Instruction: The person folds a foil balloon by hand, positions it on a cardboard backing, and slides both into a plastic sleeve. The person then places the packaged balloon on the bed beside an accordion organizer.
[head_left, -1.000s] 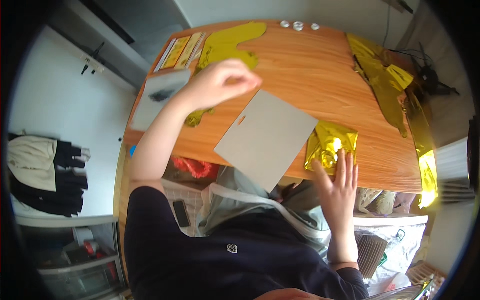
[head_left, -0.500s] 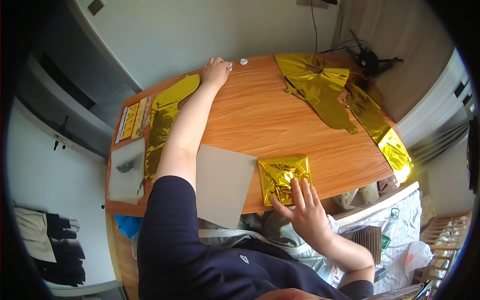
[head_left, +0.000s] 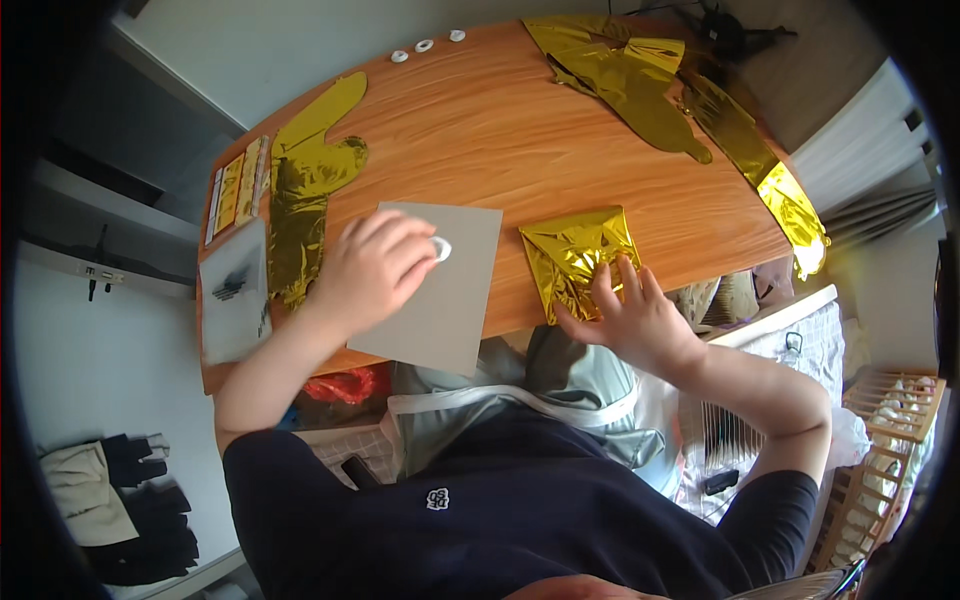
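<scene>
- A small white ring (head_left: 442, 250) is pinched between the thumb and fingers of the left hand (head_left: 375, 265); it is held over the grey board (head_left: 430, 320), and whether the board is touched cannot be told.
- The grey board is laid at the near side of the wooden table (head_left: 450, 130), left of the middle, with its near end extended past the table's edge.
- The gold foil packet (head_left: 575, 245) is placed to the right of the board, apart from it, at the near edge.
- The near right part of the packet is covered by the right hand (head_left: 645, 325), whose fingers are spread and relaxed, with no grip closed.
- Three white rings (head_left: 424, 46) are set in a row along the far edge.
- A gold foil shape (head_left: 300, 200) is spread at the left, beside a yellow-and-white packet (head_left: 237, 190) and a clear sleeve (head_left: 235, 290).
- More gold foil (head_left: 640, 100) is strewn at the far right.
</scene>
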